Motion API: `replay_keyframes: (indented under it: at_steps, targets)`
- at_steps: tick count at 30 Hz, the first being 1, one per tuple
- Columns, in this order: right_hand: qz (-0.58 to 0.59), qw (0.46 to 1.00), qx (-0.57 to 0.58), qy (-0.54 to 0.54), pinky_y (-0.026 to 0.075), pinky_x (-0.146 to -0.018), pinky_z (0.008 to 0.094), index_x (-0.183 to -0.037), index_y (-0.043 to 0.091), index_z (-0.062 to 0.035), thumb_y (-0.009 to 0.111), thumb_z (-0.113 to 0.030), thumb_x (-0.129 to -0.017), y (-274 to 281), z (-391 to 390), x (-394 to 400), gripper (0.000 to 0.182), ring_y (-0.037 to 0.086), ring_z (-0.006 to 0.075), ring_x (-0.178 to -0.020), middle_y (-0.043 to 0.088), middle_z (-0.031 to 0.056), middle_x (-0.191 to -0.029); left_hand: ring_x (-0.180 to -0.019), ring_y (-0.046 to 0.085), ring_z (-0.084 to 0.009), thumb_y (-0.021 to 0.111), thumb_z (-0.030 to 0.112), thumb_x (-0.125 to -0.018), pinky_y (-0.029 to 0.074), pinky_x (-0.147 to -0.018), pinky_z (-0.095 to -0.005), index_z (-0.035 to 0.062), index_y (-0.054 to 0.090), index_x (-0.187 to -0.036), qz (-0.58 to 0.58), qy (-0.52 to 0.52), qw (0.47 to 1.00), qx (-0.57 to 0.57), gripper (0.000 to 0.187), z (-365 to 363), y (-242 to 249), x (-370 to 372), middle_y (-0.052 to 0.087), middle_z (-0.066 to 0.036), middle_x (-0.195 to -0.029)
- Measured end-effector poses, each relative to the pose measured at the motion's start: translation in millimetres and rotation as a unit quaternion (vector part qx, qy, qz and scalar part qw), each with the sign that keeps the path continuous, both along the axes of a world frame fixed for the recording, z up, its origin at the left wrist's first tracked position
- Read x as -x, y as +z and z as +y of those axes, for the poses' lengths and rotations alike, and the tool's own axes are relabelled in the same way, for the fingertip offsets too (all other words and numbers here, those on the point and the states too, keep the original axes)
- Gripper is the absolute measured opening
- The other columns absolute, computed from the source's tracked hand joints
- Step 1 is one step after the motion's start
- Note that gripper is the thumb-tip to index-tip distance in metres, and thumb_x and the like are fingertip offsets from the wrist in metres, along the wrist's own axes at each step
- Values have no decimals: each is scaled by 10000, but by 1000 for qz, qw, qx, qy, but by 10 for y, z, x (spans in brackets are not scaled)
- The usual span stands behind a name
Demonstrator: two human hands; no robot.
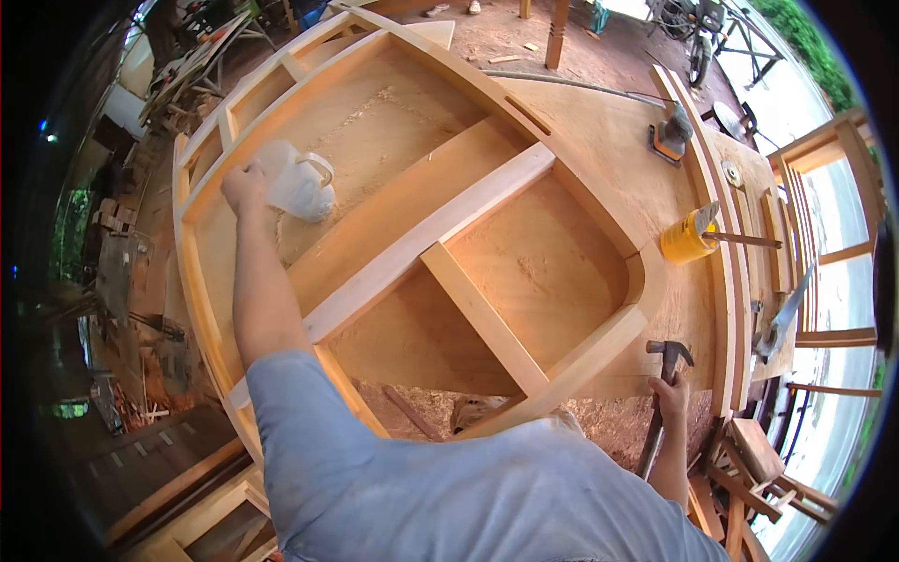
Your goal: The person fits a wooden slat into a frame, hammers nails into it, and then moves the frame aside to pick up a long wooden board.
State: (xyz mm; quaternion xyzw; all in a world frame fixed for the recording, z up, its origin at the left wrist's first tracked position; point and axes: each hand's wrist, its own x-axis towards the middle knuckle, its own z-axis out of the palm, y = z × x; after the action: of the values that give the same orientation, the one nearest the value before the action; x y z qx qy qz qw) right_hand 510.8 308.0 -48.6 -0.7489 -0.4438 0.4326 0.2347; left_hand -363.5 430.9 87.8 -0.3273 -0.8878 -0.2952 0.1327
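My left hand (245, 187) is stretched out over the far left part of a curved wooden frame (440, 239). Its fingers are curled at the edge of a cloudy white plastic jug (304, 192) with a loop handle. The jug is tilted above the plywood panel inside the frame, and what it contains cannot be made out. Down at the right, my right hand (670, 398) is closed around the handle of a claw hammer (669, 350), whose head points up near the table edge.
Wood shavings lie on the plywood. On the right stand a yellow container (688, 239) with tools in it and an orange sander (671, 139). Long wooden strips (721, 281) and a handsaw (785, 318) lie farther right. A motorcycle (700, 42) is parked behind.
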Motion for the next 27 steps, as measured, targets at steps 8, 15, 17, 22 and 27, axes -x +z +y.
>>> replay_keyframes:
  at_steps: [8, 15, 17, 22, 27]
  targets:
    - [298, 952, -48, 56, 453, -471, 273, -947, 593, -4, 646, -15, -831, 1389, -57, 760, 129, 525, 119, -479, 564, 35, -640, -728, 633, -123, 770, 153, -862, 519, -697, -275, 26, 717, -906, -306, -214, 897, -239, 145, -1079, 216, -2240, 706, -37, -838]
    - [315, 894, -29, 317, 487, -570, 242, -1038, 612, -3, 676, -40, -897, 1594, 244, 1995, 158, 602, 92, -655, 671, 61, -840, -725, 673, -89, 808, 56, -828, 541, -621, -254, -6, 718, -865, -434, -446, 768, -148, 115, -1916, -39, -4671, 718, -52, -782]
    - [314, 864, -8, 394, 468, -554, 233, -932, 628, -33, 679, -38, -895, 1599, 217, 2161, 64, 572, 78, -613, 654, 32, -791, -747, 693, -99, 788, 53, -851, 553, -632, -247, -20, 708, -863, -450, -417, 780, -126, 109, -2097, 94, -4805, 731, -69, -797]
    - [353, 795, 41, 491, 428, -535, 229, -898, 622, -49, 672, -50, -889, 1528, 134, 2382, 51, 531, 61, -591, 592, -4, -717, -730, 699, -114, 772, 58, -868, 558, -648, -247, -48, 674, -872, -489, -274, 802, -206, 144, -2495, 104, -4969, 737, -103, -814]
    - [315, 759, -16, 570, 415, -516, 237, -869, 609, -46, 674, -30, -853, 1569, 13, 2535, 70, 535, 69, -577, 569, -6, -681, -744, 681, -107, 749, 58, -885, 545, -684, -234, -27, 686, -885, -503, -162, 800, -285, 106, -2803, -23, -5077, 731, -93, -809]
